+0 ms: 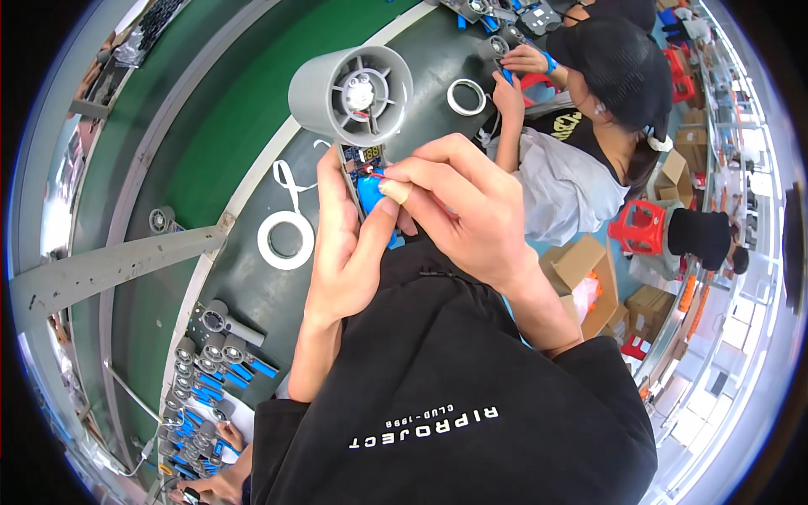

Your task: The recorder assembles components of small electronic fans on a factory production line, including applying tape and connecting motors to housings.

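Note:
A grey handheld fan (320,94) stands out in front of me, its round head turned so the white hub and spokes show. My left hand (335,252) is closed around its opened handle, the thumb lying along a blue battery (369,195). Above the battery sits a small circuit board (364,156) with a display. My right hand (471,206) pinches a thin red wire (376,175) between thumb and forefinger, close to the board. The fingers hide the wire's ends and much of the lower handle.
White tape rolls (268,240) (455,109) lie on the dark bench (273,296). Several grey fans (220,347) are grouped at lower left, near another person's hand. A co-worker (581,126) handles parts at upper right. A metal bar (126,263) crosses the green conveyor (220,109).

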A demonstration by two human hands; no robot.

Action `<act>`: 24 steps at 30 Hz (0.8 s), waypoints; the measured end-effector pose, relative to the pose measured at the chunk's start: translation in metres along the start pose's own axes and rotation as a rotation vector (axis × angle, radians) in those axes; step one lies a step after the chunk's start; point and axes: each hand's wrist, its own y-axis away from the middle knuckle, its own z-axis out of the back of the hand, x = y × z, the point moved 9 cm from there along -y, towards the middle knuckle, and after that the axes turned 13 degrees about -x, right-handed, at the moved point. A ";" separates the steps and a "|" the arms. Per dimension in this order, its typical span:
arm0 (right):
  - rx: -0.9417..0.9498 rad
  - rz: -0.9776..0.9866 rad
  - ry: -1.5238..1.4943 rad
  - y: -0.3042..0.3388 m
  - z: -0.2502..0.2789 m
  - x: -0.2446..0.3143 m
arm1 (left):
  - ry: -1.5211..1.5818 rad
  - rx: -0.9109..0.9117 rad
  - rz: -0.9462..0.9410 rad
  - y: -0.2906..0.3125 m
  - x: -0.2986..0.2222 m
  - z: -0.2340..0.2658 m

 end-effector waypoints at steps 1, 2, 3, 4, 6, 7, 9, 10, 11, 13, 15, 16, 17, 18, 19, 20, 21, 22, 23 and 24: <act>-0.022 -0.047 -0.060 0.000 0.000 -0.003 | 0.017 -0.010 0.000 0.001 -0.001 -0.001; -0.044 -0.095 -0.119 0.001 0.001 -0.006 | 0.035 -0.018 0.001 0.001 -0.001 0.000; -0.044 -0.094 -0.118 0.003 0.000 -0.005 | 0.036 -0.017 0.000 0.001 0.000 0.001; -0.041 -0.215 -0.218 0.006 -0.001 -0.012 | 0.064 -0.001 -0.004 0.001 0.001 0.001; -0.040 -0.337 -0.318 0.010 -0.003 -0.017 | 0.091 0.016 -0.008 0.001 0.002 0.002; -0.054 -0.326 -0.304 0.009 -0.001 -0.015 | 0.060 0.025 -0.024 0.002 0.001 0.001; -0.070 -0.314 -0.287 0.006 0.002 -0.014 | 0.029 0.038 -0.041 0.004 -0.001 0.000; -0.095 -0.261 -0.255 0.004 0.005 -0.011 | 0.041 0.043 -0.031 0.005 0.000 -0.002; -0.117 -0.210 -0.223 0.003 0.008 -0.007 | 0.053 0.047 -0.021 0.006 0.000 -0.002; -0.128 -0.130 -0.160 0.002 0.012 -0.002 | 0.045 0.050 -0.037 0.007 -0.002 -0.003; -0.140 -0.051 -0.095 0.004 0.013 0.004 | 0.037 0.054 -0.052 0.009 -0.002 -0.001; -0.106 -0.103 -0.096 0.007 0.010 0.003 | 0.008 0.031 -0.062 0.009 0.000 0.002; -0.071 -0.154 -0.097 0.010 0.006 0.000 | -0.021 0.006 -0.072 0.009 0.000 0.006; -0.071 -0.154 -0.097 0.010 0.006 0.001 | -0.021 0.007 -0.072 0.008 0.001 0.005; -0.042 -0.262 -0.189 0.012 0.001 -0.005 | -0.026 -0.035 -0.115 0.007 -0.002 0.007; -0.013 -0.371 -0.280 0.015 -0.003 -0.011 | -0.032 -0.075 -0.156 0.006 -0.004 0.009; -0.013 -0.372 -0.279 0.014 -0.003 -0.010 | -0.032 -0.074 -0.155 0.006 -0.005 0.009; 0.002 -0.505 -0.349 0.015 -0.006 -0.016 | 0.011 -0.031 -0.106 0.007 -0.004 0.006; 0.017 -0.638 -0.419 0.019 -0.010 -0.022 | 0.053 0.011 -0.056 0.007 -0.002 0.002; 0.017 -0.639 -0.420 0.020 -0.010 -0.022 | 0.052 0.011 -0.056 0.007 -0.003 0.001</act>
